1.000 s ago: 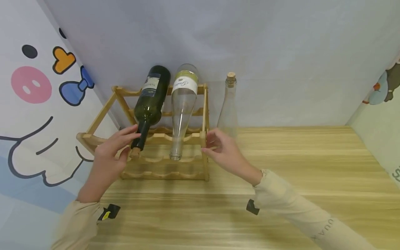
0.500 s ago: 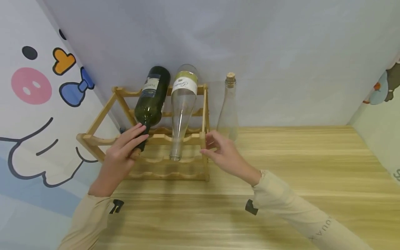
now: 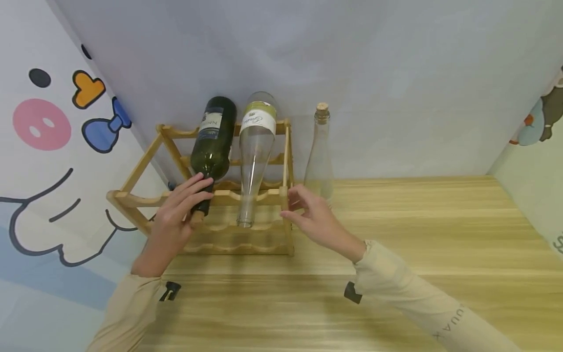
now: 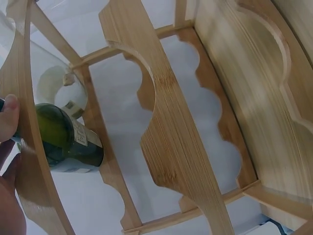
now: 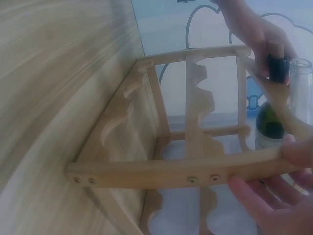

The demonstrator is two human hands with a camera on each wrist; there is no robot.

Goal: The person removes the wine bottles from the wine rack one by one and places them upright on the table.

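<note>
A dark green wine bottle [image 3: 213, 146] lies neck-forward on the upper tier of the wooden wine rack [image 3: 227, 197]. My left hand [image 3: 169, 222] has its fingers over the bottle's neck, near the cork [image 3: 197, 218]. Beside it on the same tier lies a clear glass bottle [image 3: 256, 154] with a white and green label, its mouth uncorked. My right hand [image 3: 316, 217] grips the rack's right front corner; in the right wrist view the thumb lies above the end bar [image 5: 146, 174] and the fingers below. The left wrist view shows the green bottle [image 4: 68, 139] behind a scalloped rail.
A clear corked bottle [image 3: 320, 161] stands upright right of the rack, close behind my right hand. The rack stands on a wood-grain table [image 3: 418, 234], against a pale back wall [image 3: 396, 98]. A cartoon-printed panel [image 3: 79, 190] borders the left side.
My left hand has moved right and its fingers have come over the green bottle's neck. That neck has shifted slightly right. My right hand has stayed at the rack's corner.
</note>
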